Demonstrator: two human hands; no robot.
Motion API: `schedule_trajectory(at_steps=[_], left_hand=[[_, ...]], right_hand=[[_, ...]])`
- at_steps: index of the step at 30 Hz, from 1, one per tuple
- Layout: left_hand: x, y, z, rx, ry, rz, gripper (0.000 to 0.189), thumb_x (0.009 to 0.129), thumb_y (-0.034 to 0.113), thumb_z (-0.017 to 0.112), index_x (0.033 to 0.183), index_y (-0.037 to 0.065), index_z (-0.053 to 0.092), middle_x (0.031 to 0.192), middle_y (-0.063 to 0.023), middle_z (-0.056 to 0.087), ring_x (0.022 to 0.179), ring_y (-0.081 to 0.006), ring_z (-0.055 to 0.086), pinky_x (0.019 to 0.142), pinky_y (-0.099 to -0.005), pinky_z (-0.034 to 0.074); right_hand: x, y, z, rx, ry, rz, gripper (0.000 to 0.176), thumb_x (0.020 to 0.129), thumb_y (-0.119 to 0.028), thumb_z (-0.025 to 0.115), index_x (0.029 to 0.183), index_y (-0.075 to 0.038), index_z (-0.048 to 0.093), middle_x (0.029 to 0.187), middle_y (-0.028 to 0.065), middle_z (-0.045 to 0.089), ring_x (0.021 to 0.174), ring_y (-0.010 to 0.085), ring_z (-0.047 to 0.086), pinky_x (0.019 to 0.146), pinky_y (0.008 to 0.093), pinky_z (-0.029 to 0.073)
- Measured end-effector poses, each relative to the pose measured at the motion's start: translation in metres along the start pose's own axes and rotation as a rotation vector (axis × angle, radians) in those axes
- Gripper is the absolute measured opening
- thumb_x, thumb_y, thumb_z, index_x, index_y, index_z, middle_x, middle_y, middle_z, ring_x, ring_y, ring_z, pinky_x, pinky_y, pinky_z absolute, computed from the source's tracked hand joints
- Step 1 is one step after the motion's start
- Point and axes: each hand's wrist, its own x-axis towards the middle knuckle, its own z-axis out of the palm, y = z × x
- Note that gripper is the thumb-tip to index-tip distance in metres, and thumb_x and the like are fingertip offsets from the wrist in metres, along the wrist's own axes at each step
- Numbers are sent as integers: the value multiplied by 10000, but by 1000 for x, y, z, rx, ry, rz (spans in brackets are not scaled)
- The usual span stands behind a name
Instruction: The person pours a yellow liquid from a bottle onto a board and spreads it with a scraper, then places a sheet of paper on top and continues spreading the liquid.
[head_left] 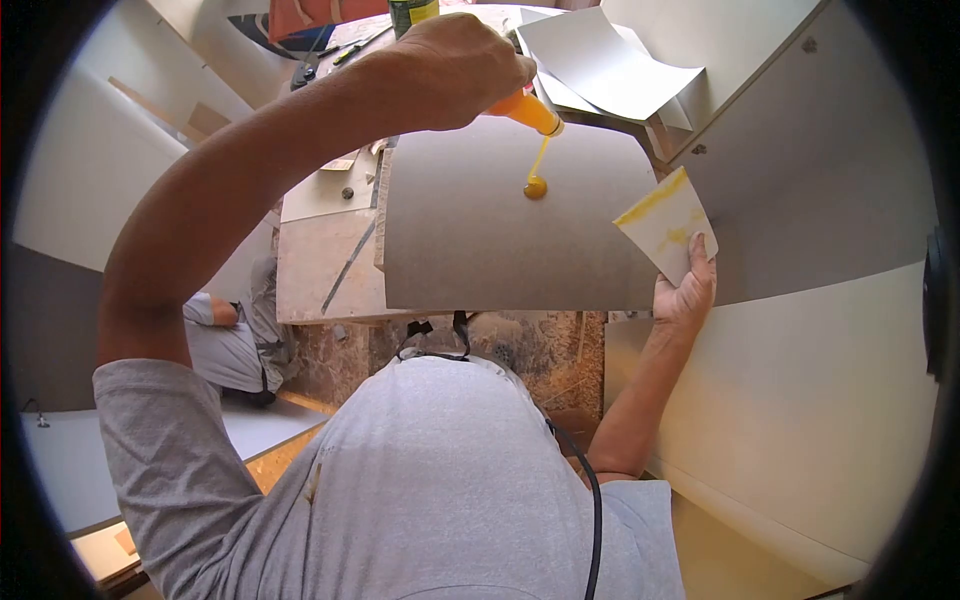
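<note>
My left hand is closed around an orange bottle, tilted with its neck pointing down to the right. A thin stream of thick yellow, glue-like liquid runs from it into a small puddle on a grey-brown panel. In my right hand, a flat whitish card-like piece is pinched between thumb and fingers, with yellow smears along its upper edge and middle. It is held up near the panel's right edge. My left hand hides most of the bottle.
The panel lies on a worn workbench. White sheets lie at its back right. A green-and-yellow container shows behind my left hand. Large curved panels stand close on my right. Another person is low at left. A black cable hangs beside me.
</note>
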Motion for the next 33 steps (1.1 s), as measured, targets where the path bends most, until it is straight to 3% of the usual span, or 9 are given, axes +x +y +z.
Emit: schedule_trajectory(at_steps=[15,17,33], left_hand=[[-15,-8,20,-10,62,51,384,903,115,825,1250,17,691,1041,-147,763,881,-248,778,769,-354,649],[-15,-6,19,-18,38,45,378,907,123,823,1245,16,693,1034,-146,763,869,-243,775,757,-349,647],[-16,5,18,-76,-58,0,376,932,151,803,1267,21,694,1030,-130,762,848,-220,764,770,-346,649]], right_hand=[[0,5,5,14,-75,-26,381,983,-157,740,1328,-46,623,1265,79,707,1178,233,663,1047,427,522],[0,5,9,-13,-42,-54,318,1003,-152,719,1284,-27,636,1222,105,721,1102,239,697,998,415,562],[-7,11,24,-58,-172,-178,256,1017,-112,698,1241,0,647,1193,94,730,1042,191,704,957,345,561]])
